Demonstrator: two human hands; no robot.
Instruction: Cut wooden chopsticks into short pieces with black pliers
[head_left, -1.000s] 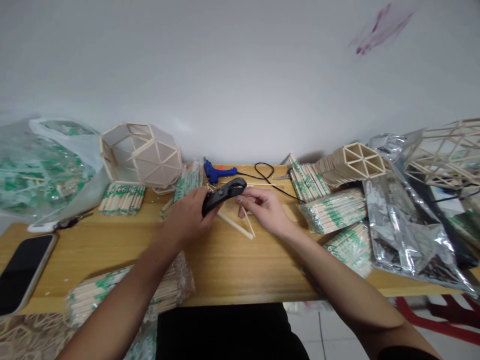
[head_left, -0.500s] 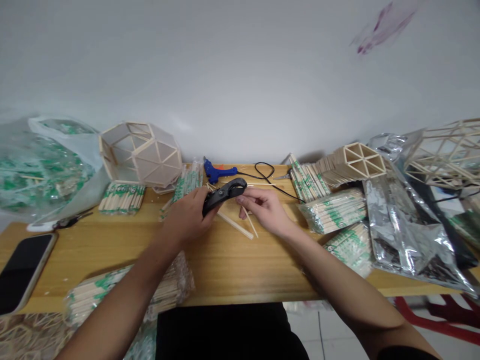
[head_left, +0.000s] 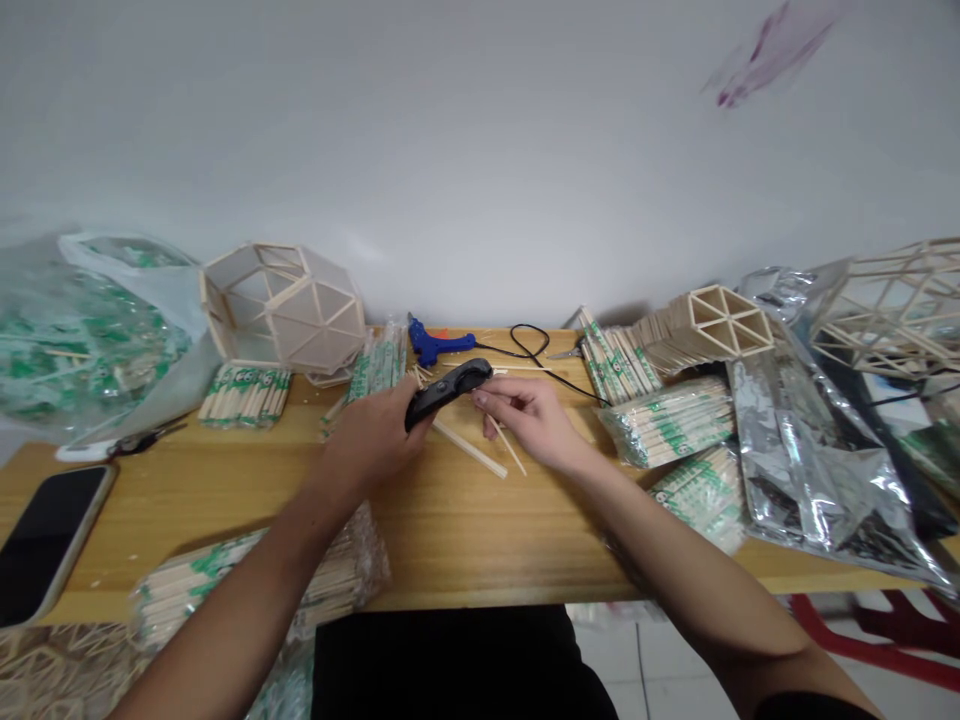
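Observation:
My left hand (head_left: 379, 425) is wrapped round a black hand cutter (head_left: 442, 392) with a rounded head, held above the table. Close to that head, the thumb and fingers of my right hand (head_left: 529, 420) pinch a thin wooden stick (head_left: 513, 450), which slants down toward me. Its upper end is hidden by my fingers and the tool. Under the tool, a pair of pale wooden sticks (head_left: 476, 452) lies on the wooden tabletop (head_left: 510, 550). Behind my hands is a blue glue gun (head_left: 442, 346) with a black cord (head_left: 574, 385).
Wrapped chopstick packs (head_left: 671, 420) lie at right beside a silver bag (head_left: 817, 470). Stick-built lattice shapes (head_left: 311, 310) stand along the wall. A phone (head_left: 52, 540), a chopstick bundle (head_left: 195, 580) and a plastic bag of wrappers (head_left: 97, 340) are at left.
The lower end of the stick in my right hand has swung slightly to the right. The cutter's head has tilted a little, and both hands stay in nearly the same place.

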